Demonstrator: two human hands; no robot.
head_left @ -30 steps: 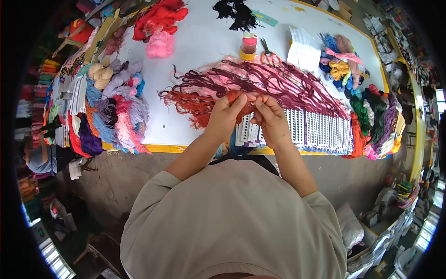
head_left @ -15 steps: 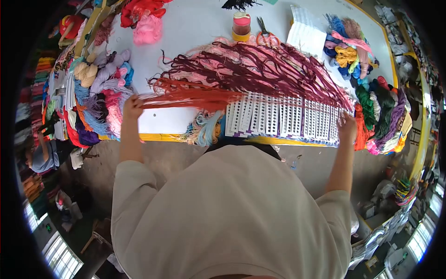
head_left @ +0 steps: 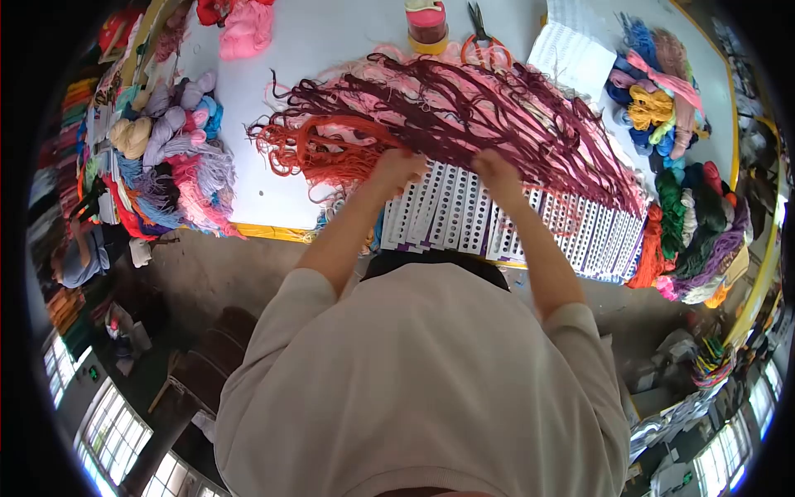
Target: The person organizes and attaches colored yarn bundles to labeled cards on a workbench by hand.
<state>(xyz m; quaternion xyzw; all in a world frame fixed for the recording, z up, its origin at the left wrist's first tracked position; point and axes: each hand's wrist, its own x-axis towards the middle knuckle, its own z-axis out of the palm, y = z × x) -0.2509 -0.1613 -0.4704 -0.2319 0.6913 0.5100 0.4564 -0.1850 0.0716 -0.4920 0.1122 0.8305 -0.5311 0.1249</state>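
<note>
My left hand (head_left: 399, 171) is curled closed at the right end of the orange-red thread (head_left: 339, 145), over the top of the punched white cards (head_left: 443, 207). A short way to the right, my right hand (head_left: 498, 174) is also closed, at the lower edge of the dark maroon thread (head_left: 439, 141). Whatever either hand pinches is too small to make out. Maroon strands spread in a wide fan over pale pink thread (head_left: 397, 74). The cards lie in an overlapping row along the table's near edge, with rows of dark holes.
Scissors with orange handles (head_left: 484, 45) and a pink-lidded jar (head_left: 426, 26) stand behind the thread. White sheets (head_left: 571, 58) lie at the back right. Colourful yarn skeins are heaped at left (head_left: 178, 157) and right (head_left: 700, 207).
Both hands have come inward from wide apart to the middle of the cards. The orange-red strands stretched between them now lie loose and looped at the left.
</note>
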